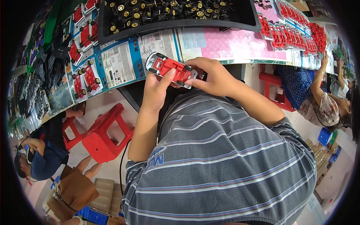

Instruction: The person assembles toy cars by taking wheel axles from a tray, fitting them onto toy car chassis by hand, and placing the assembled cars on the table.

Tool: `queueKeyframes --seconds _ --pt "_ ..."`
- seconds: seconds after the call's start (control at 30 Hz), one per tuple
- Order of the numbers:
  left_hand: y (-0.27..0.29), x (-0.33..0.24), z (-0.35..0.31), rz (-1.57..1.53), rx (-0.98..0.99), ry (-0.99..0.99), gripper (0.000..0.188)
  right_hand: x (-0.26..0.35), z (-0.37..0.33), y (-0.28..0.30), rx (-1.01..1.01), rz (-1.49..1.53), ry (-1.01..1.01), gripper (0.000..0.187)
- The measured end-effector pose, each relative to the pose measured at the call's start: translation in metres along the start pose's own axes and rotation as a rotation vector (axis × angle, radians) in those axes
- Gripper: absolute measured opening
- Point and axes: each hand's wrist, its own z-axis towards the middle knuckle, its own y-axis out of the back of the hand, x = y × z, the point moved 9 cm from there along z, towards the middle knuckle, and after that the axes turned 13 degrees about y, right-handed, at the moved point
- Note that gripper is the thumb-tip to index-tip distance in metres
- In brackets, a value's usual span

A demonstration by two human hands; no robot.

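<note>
L hand [157, 84] + R hand [210, 77], upturned toy car [165, 68]

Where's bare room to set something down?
Pink sheet, between black bin and front edge, left of red chassis rows. Also printed sheets, between left-hand cars and held car. Crowded: bin, full of wheels; left end, dark parts.

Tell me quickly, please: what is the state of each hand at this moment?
Left hand: closed, holding the upturned toy car, thumb on its red underside.
Right hand: closed, fingers gripping the same car's right end.
</note>
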Motion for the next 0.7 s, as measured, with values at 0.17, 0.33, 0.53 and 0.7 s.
queueKeyframes --seconds 0.17,0.33,0.53,0.7 --pt "0.001 -0.001 -0.005 0.022 0.008 -0.015 0.034 0.013 0.002 0.009 -0.096 -0.066 0.094 0.031" --pt "-0.003 0.004 -0.008 -0.026 0.009 -0.012 0.037 0.022 0.003 0.014 -0.23 -0.218 0.179 0.014" --pt "-0.024 -0.003 -0.012 -0.005 0.046 -0.068 0.045 0.026 -0.001 0.021 -0.236 -0.287 0.21 0.012" --pt "-0.026 0.002 -0.013 0.003 0.051 -0.028 0.043 0.027 -0.006 0.022 -0.279 -0.287 0.201 0.013"
